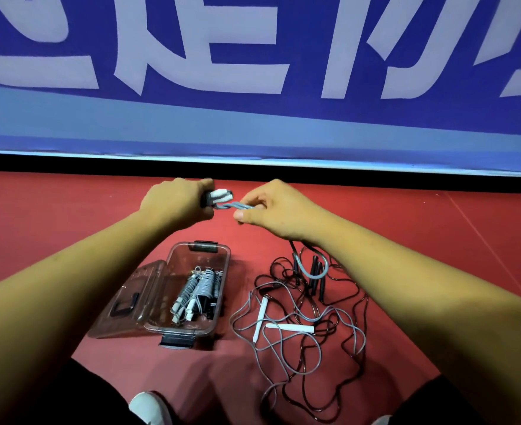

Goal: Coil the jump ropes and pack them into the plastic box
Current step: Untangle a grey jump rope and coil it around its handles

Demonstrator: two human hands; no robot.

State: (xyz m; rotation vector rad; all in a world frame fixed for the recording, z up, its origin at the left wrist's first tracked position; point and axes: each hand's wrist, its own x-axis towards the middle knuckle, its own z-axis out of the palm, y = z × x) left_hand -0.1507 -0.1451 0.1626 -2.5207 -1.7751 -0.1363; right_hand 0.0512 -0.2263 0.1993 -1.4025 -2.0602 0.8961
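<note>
Left hand (176,200) curled tight round white handles (220,195) of grey rope (240,206), held above red floor (69,216). Right hand (279,210) pinches rope between thumb and fingers, just beside handles. Rope trails down under right wrist toward tangle (302,348) on floor. Tangle: thin grey and dark ropes in loose loops, spare white handles (289,327) and black handles (314,274) among them, right of box (201,259). Box clear, open, lid (127,299) leaning at left. Inside: coiled ropes (197,286), grey, white-handled.
</note>
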